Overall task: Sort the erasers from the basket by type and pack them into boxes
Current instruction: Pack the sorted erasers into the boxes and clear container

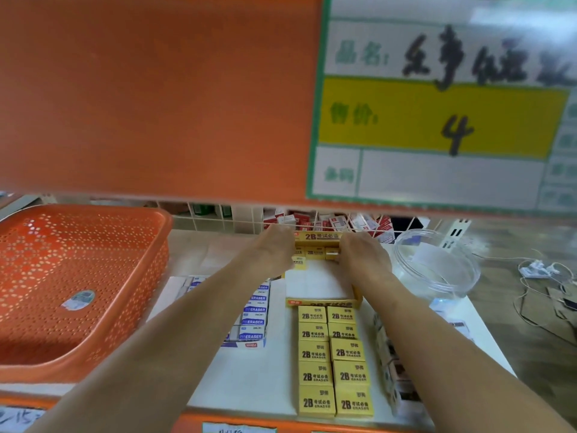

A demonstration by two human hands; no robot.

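Gripping yellow box (317, 237), left hand (274, 253), right hand (363, 256), 2B erasers (312, 252) inside

Both forearms stretch forward, left hand (274, 250) and right hand (362, 256) close together.

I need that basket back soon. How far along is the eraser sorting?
Done: the orange basket shows no erasers in view, and blue-labelled erasers sit lined up in a box. In hand: the left hand and right hand hold yellow erasers at the far end of the yellow box, mostly unfilled. Left: two rows of loose 2B erasers in front of it.
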